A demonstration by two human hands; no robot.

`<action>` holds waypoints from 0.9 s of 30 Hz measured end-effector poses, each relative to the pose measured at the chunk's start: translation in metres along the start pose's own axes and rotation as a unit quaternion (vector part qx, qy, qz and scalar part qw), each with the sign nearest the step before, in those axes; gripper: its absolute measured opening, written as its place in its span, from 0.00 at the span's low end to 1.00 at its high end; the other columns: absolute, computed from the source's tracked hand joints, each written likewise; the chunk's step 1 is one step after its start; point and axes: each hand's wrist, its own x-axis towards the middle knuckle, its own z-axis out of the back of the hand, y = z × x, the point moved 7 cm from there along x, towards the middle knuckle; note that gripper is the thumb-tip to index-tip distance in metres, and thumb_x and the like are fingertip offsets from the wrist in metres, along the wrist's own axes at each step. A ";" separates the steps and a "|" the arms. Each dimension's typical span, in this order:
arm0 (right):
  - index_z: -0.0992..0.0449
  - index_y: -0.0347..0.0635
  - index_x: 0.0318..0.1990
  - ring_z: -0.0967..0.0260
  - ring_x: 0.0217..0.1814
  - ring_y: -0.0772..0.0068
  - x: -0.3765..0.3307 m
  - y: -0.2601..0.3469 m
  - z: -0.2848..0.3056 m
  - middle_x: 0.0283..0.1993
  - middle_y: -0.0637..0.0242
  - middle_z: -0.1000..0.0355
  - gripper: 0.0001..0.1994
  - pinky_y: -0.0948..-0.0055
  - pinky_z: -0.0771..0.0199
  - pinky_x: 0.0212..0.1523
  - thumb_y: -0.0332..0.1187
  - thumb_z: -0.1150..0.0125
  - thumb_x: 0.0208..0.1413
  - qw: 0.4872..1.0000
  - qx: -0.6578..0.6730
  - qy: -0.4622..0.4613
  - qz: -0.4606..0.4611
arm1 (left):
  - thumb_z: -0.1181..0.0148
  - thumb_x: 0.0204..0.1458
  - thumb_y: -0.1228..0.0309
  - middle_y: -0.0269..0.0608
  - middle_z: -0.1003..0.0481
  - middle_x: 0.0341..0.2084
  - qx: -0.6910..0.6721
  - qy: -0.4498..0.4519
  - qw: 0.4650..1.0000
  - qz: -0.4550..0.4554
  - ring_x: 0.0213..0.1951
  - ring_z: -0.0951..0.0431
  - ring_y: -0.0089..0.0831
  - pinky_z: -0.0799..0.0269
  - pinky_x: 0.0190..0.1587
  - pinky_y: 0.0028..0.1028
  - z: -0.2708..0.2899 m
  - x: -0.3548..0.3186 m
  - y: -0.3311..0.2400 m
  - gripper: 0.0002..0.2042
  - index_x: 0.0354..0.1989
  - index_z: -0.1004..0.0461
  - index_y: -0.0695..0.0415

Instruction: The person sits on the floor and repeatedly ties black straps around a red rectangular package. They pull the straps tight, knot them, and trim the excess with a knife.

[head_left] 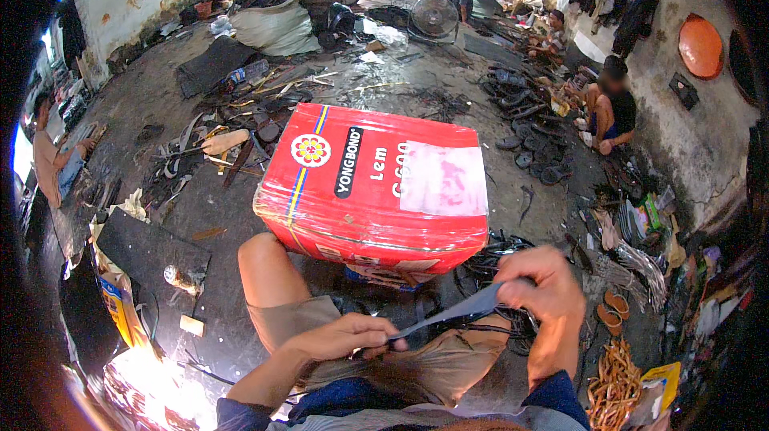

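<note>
A dark grey strip (456, 308), flat and tapering, stretches between my two hands above my lap. My left hand (348, 336) is closed, pinching its narrow end with thumb and fingers. At the wider end, my right hand (545, 291) is held higher and grips the strip in its curled fingers. Just beyond my hands stands a red cardboard box (368, 183) with clear tape and a pale patch on top. Beside and below my right hand lies a tangle of thin black strips (521, 331), partly hidden by my leg and hand.
To the right lie brown strips (615, 383), a pair of brown sandals (613, 309) and grey strips (633, 271). Rows of dark footwear (525, 114) lie farther off, near a seated person (613, 106). A dark sheet (148, 251) is at left; a fan (433, 17) stands behind.
</note>
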 end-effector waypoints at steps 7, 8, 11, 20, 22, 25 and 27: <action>0.20 0.38 0.30 0.35 0.24 0.84 0.041 -0.019 0.068 0.25 0.74 0.29 0.09 0.79 0.38 0.23 0.34 0.33 0.56 0.988 -0.031 -0.051 -0.139 | 0.36 0.57 0.66 0.28 0.25 0.28 0.216 -0.311 0.919 -0.108 0.29 0.29 0.17 0.34 0.33 0.20 0.118 -0.098 -0.120 0.09 0.36 0.20 0.60; 0.20 0.38 0.31 0.36 0.24 0.84 0.048 -0.031 0.067 0.25 0.74 0.29 0.09 0.80 0.38 0.23 0.34 0.33 0.57 0.986 -0.026 -0.045 -0.159 | 0.36 0.55 0.66 0.28 0.26 0.25 0.243 -0.352 0.901 -0.078 0.27 0.30 0.17 0.36 0.30 0.21 0.143 -0.115 -0.138 0.09 0.32 0.21 0.60; 0.19 0.36 0.38 0.30 0.27 0.80 0.071 -0.052 0.056 0.27 0.69 0.25 0.08 0.75 0.31 0.27 0.33 0.35 0.57 0.985 -0.064 -0.047 -0.156 | 0.36 0.52 0.67 0.25 0.30 0.17 0.316 -0.401 0.857 -0.072 0.21 0.33 0.18 0.41 0.24 0.23 0.194 -0.141 -0.197 0.10 0.27 0.24 0.61; 0.20 0.47 0.42 0.22 0.39 0.52 0.099 -0.049 0.025 0.35 0.55 0.20 0.15 0.55 0.24 0.42 0.41 0.28 0.49 0.911 -0.319 -0.224 -0.137 | 0.34 0.47 0.71 0.46 0.22 0.44 0.493 -0.372 0.719 -0.320 0.46 0.22 0.39 0.25 0.50 0.36 0.109 0.082 -0.229 0.19 0.50 0.24 0.57; 0.20 0.47 0.41 0.22 0.39 0.53 0.097 -0.049 0.022 0.34 0.56 0.22 0.14 0.55 0.25 0.42 0.41 0.28 0.49 0.896 -0.351 -0.235 -0.136 | 0.35 0.46 0.71 0.47 0.21 0.37 0.457 -0.259 0.800 -0.290 0.36 0.20 0.38 0.23 0.40 0.35 0.088 0.139 -0.201 0.18 0.48 0.23 0.59; 0.19 0.47 0.39 0.24 0.39 0.54 0.087 -0.047 0.026 0.34 0.59 0.24 0.11 0.56 0.25 0.41 0.40 0.29 0.50 0.874 -0.395 -0.259 -0.113 | 0.34 0.46 0.71 0.48 0.21 0.32 0.466 -0.240 0.794 -0.307 0.31 0.20 0.39 0.24 0.37 0.37 0.080 0.159 -0.179 0.14 0.42 0.22 0.61; 0.18 0.47 0.37 0.24 0.39 0.55 0.079 -0.049 0.030 0.35 0.60 0.25 0.09 0.58 0.25 0.41 0.39 0.30 0.50 0.881 -0.382 -0.268 -0.076 | 0.34 0.47 0.71 0.48 0.22 0.31 0.459 -0.240 0.799 -0.306 0.32 0.20 0.40 0.24 0.36 0.38 0.077 0.164 -0.175 0.12 0.39 0.21 0.61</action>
